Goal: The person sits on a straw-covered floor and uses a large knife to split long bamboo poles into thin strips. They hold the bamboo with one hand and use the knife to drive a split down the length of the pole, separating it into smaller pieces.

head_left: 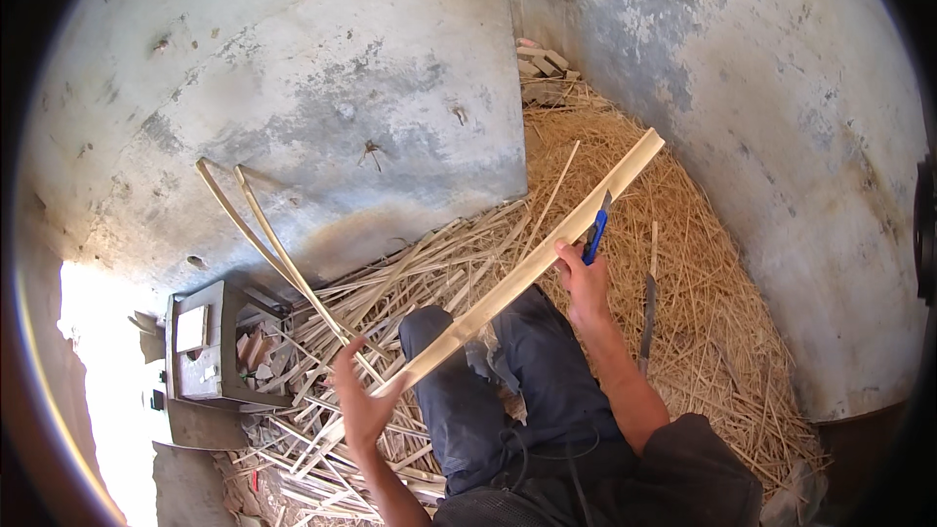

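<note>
Head view, looking down: the person sits on the ground with dark-trousered legs (517, 371) stretched toward a bed of pale yellow straw shavings (683, 263). The left hand (359, 400) grips the near end of a long flat pale bamboo slat (527, 268), fingers curled around it, the thumb up along its edge. From that same grip two thin curved bamboo strips (264, 234) peel away, arching up and to the left against the grey concrete wall (322, 98).

The slat runs diagonally, up and to the right, crossing over the knee and ending well out over the straw. The right hand (584, 283) sits at the slat's middle, fingers closed on a blue-handled utility knife (596, 229); the blade meets the slat's right edge. Just right of that forearm, a dark long blade (647, 317) lies on the straw.

On the left, a heap of cut bamboo splints (322, 429) covers the floor, next to a small grey wooden stool (210, 346).
</note>
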